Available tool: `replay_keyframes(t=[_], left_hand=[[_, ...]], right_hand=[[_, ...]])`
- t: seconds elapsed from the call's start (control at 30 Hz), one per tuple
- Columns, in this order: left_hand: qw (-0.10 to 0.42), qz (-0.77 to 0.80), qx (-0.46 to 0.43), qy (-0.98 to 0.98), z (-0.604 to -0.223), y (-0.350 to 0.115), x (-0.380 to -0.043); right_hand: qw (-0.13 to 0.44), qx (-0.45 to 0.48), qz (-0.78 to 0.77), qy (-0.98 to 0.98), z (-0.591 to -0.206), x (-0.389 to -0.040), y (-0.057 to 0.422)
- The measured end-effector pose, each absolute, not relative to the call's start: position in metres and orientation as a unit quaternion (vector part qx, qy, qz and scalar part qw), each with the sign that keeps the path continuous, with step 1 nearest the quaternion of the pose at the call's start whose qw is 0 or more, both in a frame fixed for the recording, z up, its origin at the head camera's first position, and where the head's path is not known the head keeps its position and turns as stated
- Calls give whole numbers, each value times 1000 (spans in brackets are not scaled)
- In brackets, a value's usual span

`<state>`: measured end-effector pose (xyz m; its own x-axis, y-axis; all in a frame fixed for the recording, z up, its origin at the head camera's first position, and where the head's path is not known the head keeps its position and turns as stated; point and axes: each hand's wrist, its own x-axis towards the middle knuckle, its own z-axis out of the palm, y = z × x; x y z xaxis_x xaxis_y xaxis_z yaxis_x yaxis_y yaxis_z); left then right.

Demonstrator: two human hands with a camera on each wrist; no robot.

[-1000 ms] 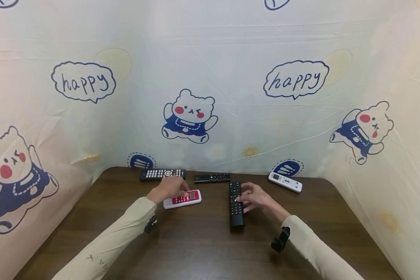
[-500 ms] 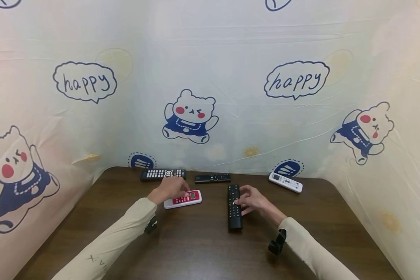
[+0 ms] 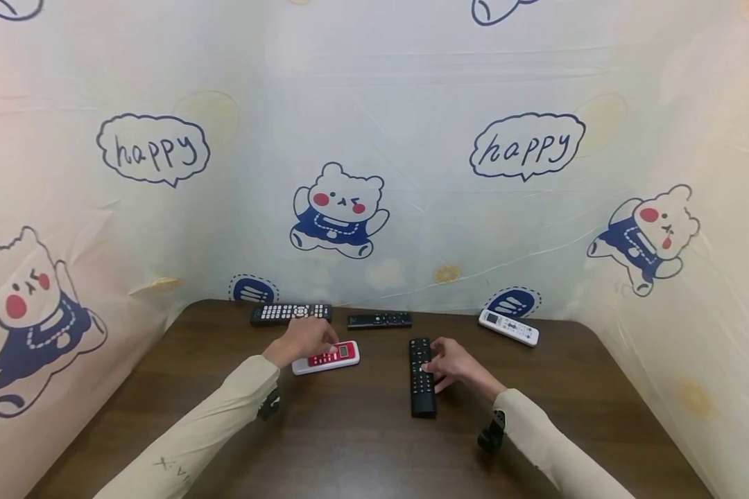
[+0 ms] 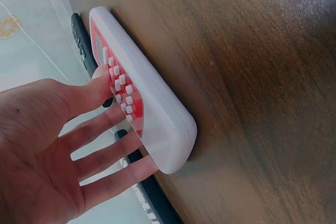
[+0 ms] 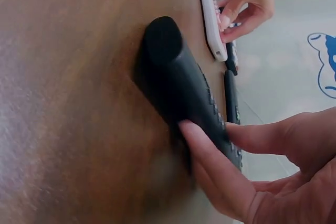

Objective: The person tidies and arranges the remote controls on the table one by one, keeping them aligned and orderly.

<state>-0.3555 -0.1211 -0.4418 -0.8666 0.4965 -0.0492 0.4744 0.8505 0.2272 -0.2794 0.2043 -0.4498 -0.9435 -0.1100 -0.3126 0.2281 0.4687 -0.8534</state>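
A white remote control with a red button panel point(image 3: 342, 353) lies on the brown table. My left hand point(image 3: 302, 341) holds it, thumb on the buttons point(image 4: 119, 80) and fingers at its far edge. To the right, my right hand point(image 3: 454, 366) grips a long black remote control point(image 3: 421, 388), thumb on its button side and fingers along its other side. In the right wrist view this black remote is large and slightly blurred; whether all of it touches the table I cannot tell.
Along the table's back edge lie a black remote with white buttons point(image 3: 281, 314), a smaller black remote point(image 3: 381, 319) and a white remote point(image 3: 508, 327). A printed curtain point(image 3: 424, 208) rises behind the table and at both sides.
The black remote in my right hand shifts a little left, then back right, and its far end comes lower and nearer. My left hand and its remote stay put.
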Motion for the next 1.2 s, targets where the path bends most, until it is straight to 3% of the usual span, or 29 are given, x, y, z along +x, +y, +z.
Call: replay_keyframes(t=[0.4,0.8,1.2], left_hand=[[62,102,249,961,-445,-118,-362],[101,124,242,957,-443,-131,-362],[137,143,244,949,-434,-134,-360]], right_hand=[[206,64,-476,852,-442,-283,213],[165,56,-439,881,-447,-283,201],[170,61,-446,876,-444,-289,198]])
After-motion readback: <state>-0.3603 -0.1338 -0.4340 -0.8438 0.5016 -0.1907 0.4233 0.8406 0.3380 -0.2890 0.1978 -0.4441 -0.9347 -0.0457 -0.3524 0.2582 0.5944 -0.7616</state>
